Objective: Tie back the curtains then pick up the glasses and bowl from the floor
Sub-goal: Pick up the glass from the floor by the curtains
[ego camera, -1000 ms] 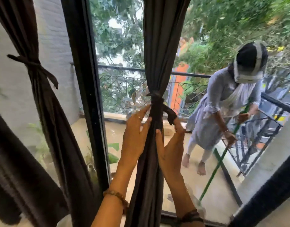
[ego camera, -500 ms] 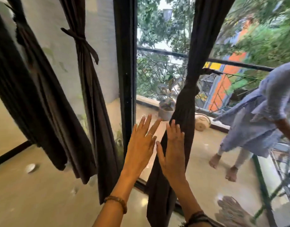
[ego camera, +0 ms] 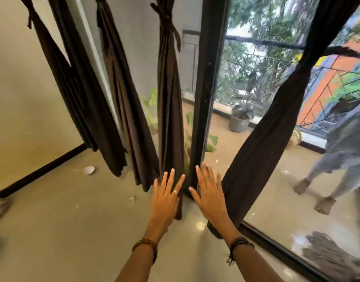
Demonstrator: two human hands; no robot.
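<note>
Both the left hand [ego camera: 166, 198] and right hand [ego camera: 210, 195] hover flat, fingers spread, holding nothing, flanking the window frame [ego camera: 205, 98], with the tied curtain [ego camera: 262, 143] just right of it and the bowl [ego camera: 89, 170] far left on the floor.

You are in a home's room: polished floor [ego camera: 73, 231], dark tied curtains [ego camera: 169, 110] at twelve o'clock, glass balcony door [ego camera: 297, 180] at two o'clock with potted plant [ego camera: 239, 119] outside.
</note>
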